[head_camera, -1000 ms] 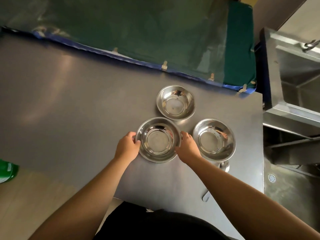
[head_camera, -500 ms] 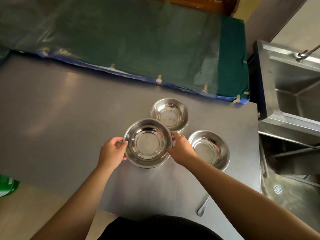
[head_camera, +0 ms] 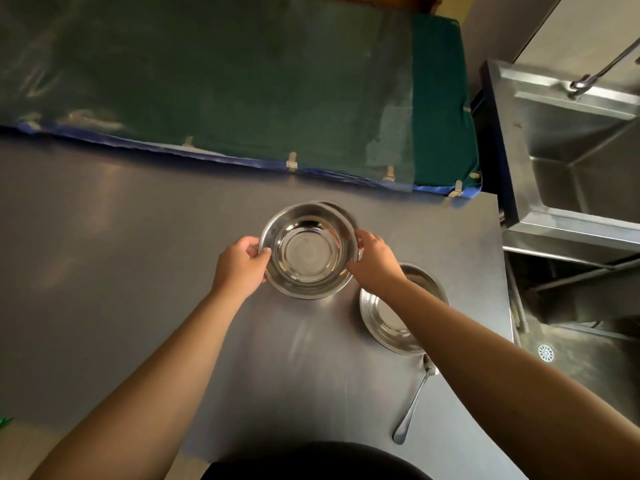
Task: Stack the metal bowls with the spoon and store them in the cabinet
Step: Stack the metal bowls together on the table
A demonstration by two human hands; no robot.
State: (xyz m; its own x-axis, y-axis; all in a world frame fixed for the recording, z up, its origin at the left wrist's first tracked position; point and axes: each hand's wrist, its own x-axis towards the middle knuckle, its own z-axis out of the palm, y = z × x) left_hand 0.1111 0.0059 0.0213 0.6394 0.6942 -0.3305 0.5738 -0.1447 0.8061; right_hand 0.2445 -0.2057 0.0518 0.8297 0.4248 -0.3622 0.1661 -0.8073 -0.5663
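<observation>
I hold a metal bowl by its rim with both hands, my left hand on its left side and my right hand on its right. It hangs over the far bowl, of which only a sliver of rim shows behind it. A third metal bowl rests on the grey table to the right, partly under my right forearm. A metal spoon lies on the table near the front right edge, its head by the third bowl.
A green cloth with a blue edge covers the area behind the table. A steel sink unit stands to the right, with a floor drain below. The table's right edge runs close to the third bowl.
The held bowl has been lifted off the table and carried away from me, from in front of the far bowl to over it, hiding most of it.
</observation>
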